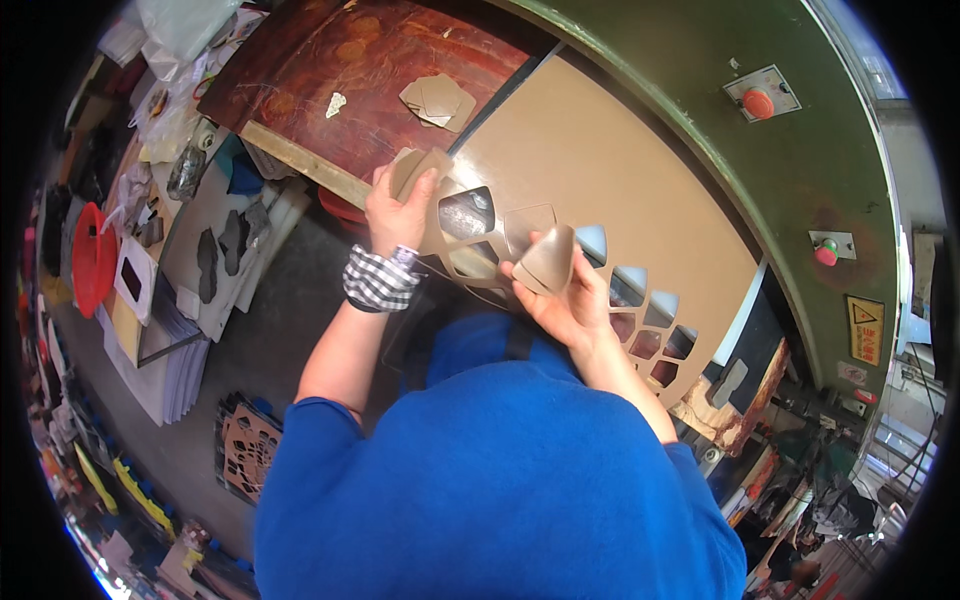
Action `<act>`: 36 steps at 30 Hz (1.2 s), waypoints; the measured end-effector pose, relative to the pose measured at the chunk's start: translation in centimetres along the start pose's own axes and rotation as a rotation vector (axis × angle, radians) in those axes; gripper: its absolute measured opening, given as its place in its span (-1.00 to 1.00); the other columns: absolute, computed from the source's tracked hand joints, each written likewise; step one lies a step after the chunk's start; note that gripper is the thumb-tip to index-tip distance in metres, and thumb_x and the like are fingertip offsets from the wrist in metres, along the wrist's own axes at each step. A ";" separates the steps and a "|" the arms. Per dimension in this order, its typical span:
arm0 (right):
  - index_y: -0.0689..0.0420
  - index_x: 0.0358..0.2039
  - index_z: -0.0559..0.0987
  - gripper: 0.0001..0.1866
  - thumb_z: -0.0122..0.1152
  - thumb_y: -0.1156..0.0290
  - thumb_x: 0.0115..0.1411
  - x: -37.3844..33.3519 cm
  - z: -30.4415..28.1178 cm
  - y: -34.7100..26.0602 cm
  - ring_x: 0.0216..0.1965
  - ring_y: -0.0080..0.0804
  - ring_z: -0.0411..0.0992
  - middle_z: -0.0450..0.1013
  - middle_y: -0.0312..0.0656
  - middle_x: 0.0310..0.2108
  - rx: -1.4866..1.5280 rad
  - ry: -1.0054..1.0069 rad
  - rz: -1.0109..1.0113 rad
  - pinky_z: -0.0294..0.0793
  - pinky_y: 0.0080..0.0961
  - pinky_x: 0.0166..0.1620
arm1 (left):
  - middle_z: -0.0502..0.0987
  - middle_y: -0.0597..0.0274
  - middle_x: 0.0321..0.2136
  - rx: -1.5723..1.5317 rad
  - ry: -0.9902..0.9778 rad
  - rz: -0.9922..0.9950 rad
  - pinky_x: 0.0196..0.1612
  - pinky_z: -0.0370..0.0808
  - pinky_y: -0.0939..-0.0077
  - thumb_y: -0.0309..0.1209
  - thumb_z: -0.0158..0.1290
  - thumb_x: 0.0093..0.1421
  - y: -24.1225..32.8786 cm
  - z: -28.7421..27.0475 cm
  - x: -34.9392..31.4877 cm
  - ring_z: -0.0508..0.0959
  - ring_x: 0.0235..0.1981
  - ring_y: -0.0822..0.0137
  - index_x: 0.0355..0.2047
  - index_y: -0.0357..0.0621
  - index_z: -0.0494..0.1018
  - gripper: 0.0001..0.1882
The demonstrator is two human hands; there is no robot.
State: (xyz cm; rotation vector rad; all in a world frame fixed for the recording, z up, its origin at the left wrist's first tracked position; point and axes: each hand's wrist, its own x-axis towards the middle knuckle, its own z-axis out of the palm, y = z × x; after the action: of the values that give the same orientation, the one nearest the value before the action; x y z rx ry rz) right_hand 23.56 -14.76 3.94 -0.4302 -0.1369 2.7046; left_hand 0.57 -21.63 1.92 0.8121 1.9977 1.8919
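A large tan sheet (600,140), perhaps leather or a synthetic like it, lies in front of me with several rounded openings along its near edge. My left hand (398,212) is closed around some tan cut pieces (420,174) by the sheet's left end. Between the thumb and fingers of my right hand (574,308) are smooth tan cut pieces (546,262), held above the openings. Next to them, a cut outline (528,226) shows in the sheet. Farther off, a small pile of similar pieces (438,102) rests on a reddish-brown board (330,60).
A green machine frame (700,60) curves along the far right side, carrying a red push button (758,103) and a smaller one (826,252). To the left stands a cluttered side table (205,290) with dark scraps. Perforated tan offcuts (250,447) lie low at left.
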 end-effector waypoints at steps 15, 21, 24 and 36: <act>0.27 0.05 0.41 -0.50 0.09 0.09 0.32 -2.1 2.6 -2.7 -0.16 -0.04 0.55 0.42 0.18 0.01 -0.437 0.225 0.066 0.66 -0.33 -0.20 | 0.61 0.04 -0.21 0.273 -0.039 0.264 -0.13 0.53 0.37 -0.47 0.10 0.21 0.5 0.4 3.9 0.60 -0.22 0.21 -0.05 -0.26 0.50 -0.71; 0.30 -0.10 0.54 -0.66 0.24 0.29 0.25 2.0 7.8 -4.3 -0.28 -0.33 0.59 0.54 -0.02 -0.19 -1.216 0.252 -0.198 0.63 -0.46 -0.27 | 0.36 -0.04 0.07 1.114 -0.448 0.273 0.05 0.39 0.09 -0.36 0.35 -0.15 -0.6 -2.5 5.4 0.36 0.05 -0.04 0.16 -0.17 0.30 -0.19; 0.34 -0.01 0.50 -0.51 0.29 0.24 0.18 10.4 9.8 -3.9 -0.15 -0.14 0.54 0.53 0.05 -0.19 -1.666 0.126 -0.702 0.53 -0.32 -0.07 | 0.41 -0.02 -0.03 1.098 -0.507 0.305 0.03 0.42 0.08 -0.38 0.35 -0.17 -1.3 -1.7 5.8 0.41 -0.01 -0.06 0.03 -0.18 0.38 -0.31; 0.17 0.12 0.43 -0.46 0.29 0.32 0.13 2.2 -2.1 -8.8 0.23 -0.02 0.23 0.28 0.06 0.17 -1.836 0.650 -1.085 0.25 -0.20 0.25 | 0.24 -0.08 0.24 0.803 -0.181 0.593 0.29 0.12 -0.14 -0.53 0.02 0.09 -0.5 -1.7 9.7 0.24 0.26 -0.08 0.19 -0.11 0.32 -0.41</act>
State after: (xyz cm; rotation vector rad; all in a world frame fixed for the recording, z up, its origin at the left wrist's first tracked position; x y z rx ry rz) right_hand 25.55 -5.77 2.73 -1.1241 -1.8932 0.6612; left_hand -8.29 -17.58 3.35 1.8657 2.5889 1.0873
